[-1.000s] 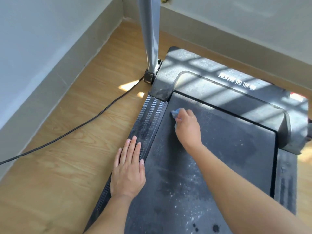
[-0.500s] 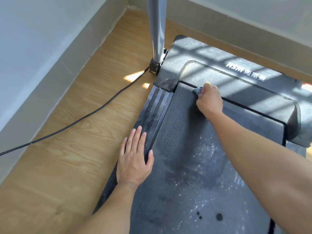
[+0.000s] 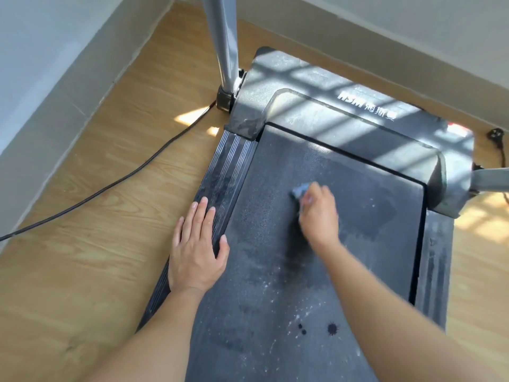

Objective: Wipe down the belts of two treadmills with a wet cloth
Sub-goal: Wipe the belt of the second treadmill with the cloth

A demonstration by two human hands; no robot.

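Note:
A dark treadmill belt (image 3: 275, 216) with white dust specks and a few black spots fills the middle of the view. My right hand (image 3: 319, 213) grips a small blue cloth (image 3: 298, 192) and presses it onto the belt, a little back from the motor cover; only the cloth's upper left part shows past my fingers. My left hand (image 3: 197, 244) lies flat, fingers straight, across the ribbed left side rail (image 3: 228, 164) and the belt's left edge.
The grey motor cover (image 3: 344, 125) with white lettering spans the belt's front. A silver upright post (image 3: 223, 45) rises at its left corner, another post (image 3: 490, 180) at the right. A black power cable (image 3: 110, 186) runs over the wooden floor (image 3: 96, 257) toward the grey wall (image 3: 41, 92).
My right hand with the cloth swept from the belt's front left corner along the front edge, then back toward me to the belt's middle. My left hand has stayed on the side rail.

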